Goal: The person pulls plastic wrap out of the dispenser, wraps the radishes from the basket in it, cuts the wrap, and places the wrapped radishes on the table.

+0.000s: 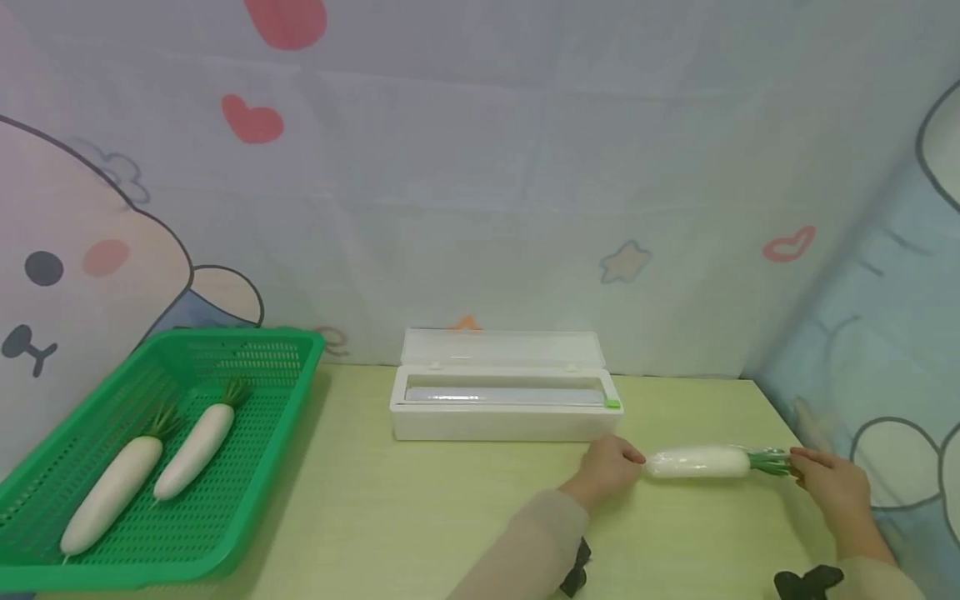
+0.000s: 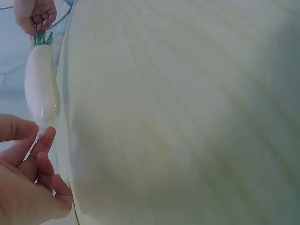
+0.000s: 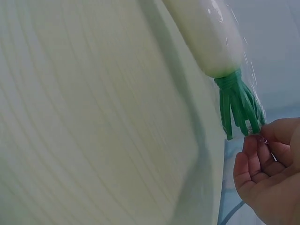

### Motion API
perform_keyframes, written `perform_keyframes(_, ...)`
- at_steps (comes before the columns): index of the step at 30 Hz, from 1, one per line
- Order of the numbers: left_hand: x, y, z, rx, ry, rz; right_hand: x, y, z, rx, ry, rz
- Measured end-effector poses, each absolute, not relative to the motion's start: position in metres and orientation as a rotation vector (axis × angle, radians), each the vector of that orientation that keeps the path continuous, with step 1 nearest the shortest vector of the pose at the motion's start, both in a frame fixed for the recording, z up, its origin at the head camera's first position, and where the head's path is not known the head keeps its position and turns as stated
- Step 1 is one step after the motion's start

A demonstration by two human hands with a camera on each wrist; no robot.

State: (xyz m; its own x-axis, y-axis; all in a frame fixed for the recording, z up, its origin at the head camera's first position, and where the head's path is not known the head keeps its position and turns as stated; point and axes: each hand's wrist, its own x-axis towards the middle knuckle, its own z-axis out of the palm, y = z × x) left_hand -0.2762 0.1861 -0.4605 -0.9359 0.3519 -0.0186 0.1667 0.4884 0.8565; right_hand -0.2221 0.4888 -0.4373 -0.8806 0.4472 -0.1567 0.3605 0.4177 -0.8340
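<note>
A white radish [image 1: 697,462] with green stems, wrapped in shiny clear plastic film [image 3: 248,70], is stretched level between two hands at the right of the table. My left hand [image 1: 606,472] pinches the film at the radish's narrow tip, thumb against finger, as the left wrist view shows close up. At the other end my right hand [image 1: 834,485] pinches the film by the ends of the green stems [image 3: 239,101]. Behind the left hand stands a white film box [image 1: 506,423], lid raised, a film roll [image 1: 504,396] inside.
A green plastic basket [image 1: 288,417] at the left of the table holds two unwrapped white radishes [image 1: 112,496]. The box's raised lid [image 1: 502,348] leans near the printed cloth backdrop [image 1: 480,208]. A light green tabletop [image 1: 360,500] lies under everything, its right edge near the right hand.
</note>
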Motion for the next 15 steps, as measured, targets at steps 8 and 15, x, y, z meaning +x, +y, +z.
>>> perform_keyframes(8, -0.27, 0.183, -0.459, 0.537, 2.505, 1.23, -0.224, 0.493, -0.45, -0.724, -2.667, 1.363)
perform_keyframes(15, -0.269, 0.177, -0.457, 0.583, 2.507, 1.171, -0.225, 0.493, -0.456, -0.677, -2.75, 1.196)
